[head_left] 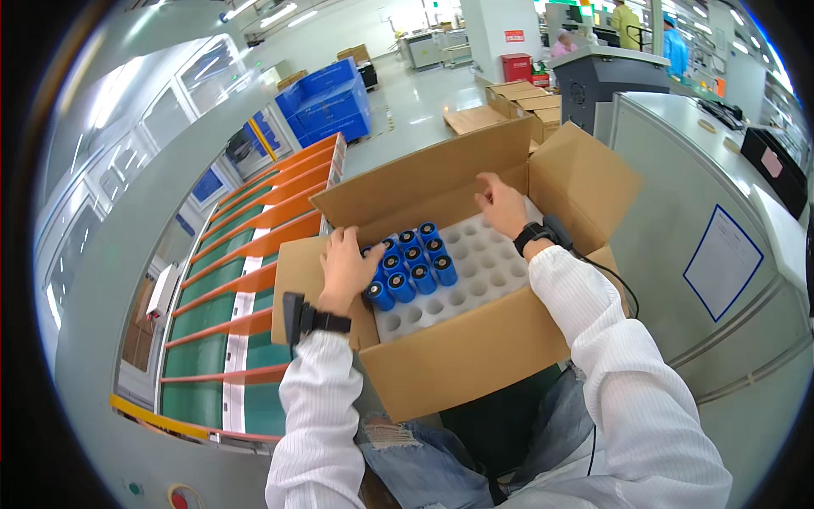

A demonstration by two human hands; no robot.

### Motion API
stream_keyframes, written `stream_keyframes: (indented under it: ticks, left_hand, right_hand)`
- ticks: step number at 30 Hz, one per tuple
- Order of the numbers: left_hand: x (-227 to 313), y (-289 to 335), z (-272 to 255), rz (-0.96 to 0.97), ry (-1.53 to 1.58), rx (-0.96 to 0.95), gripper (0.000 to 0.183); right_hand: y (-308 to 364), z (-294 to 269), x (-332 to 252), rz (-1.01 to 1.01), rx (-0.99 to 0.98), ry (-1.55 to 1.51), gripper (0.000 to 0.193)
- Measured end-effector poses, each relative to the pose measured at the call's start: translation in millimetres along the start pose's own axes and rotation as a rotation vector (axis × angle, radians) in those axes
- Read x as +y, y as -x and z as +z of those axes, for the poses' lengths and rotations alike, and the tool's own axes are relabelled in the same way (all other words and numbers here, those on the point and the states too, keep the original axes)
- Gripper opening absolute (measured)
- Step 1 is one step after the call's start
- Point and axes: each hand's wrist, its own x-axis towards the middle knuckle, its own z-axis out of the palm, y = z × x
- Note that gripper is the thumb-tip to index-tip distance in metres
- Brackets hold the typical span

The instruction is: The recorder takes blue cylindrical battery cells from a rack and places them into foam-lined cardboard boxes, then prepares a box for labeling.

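Observation:
An open cardboard box [466, 365] sits in front of me, flaps out. Inside lies a white foam tray [424, 316] with round holes. Several blue cylindrical cells, apparently batteries [422, 278], stand upright in its left part; the holes to the right hold none. My left hand [346, 270] is at the box's left side, fingers spread, its thumb beside or against the leftmost cells. Over the far right part of the tray hovers my right hand [503, 208], its fingers apart and nothing visible in them. Both wrists wear black straps with small devices.
To the left runs a green conveyor [199, 355] with orange dividers [292, 204]. Blue crates [326, 102] stand beyond it. At the right are a grey cabinet [678, 187] and a black bin [776, 165]. More cardboard boxes [530, 102] lie behind the open one. People work far off.

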Motion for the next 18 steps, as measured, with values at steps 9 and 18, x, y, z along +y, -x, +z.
stream_keyframes:
  ticks: [9,18]
  left_hand:
    - [-47.8,4.6,50.3,-0.268,-0.171,0.177,0.071]
    - [-34.9,5.4,59.2,-0.290,-0.171,0.011,0.045]
  right_hand:
    - [-23.9,2.1,-13.4,-0.352,0.130,0.373,0.071]
    - [-45.8,18.3,11.9,-0.294,-0.223,0.707,0.102]
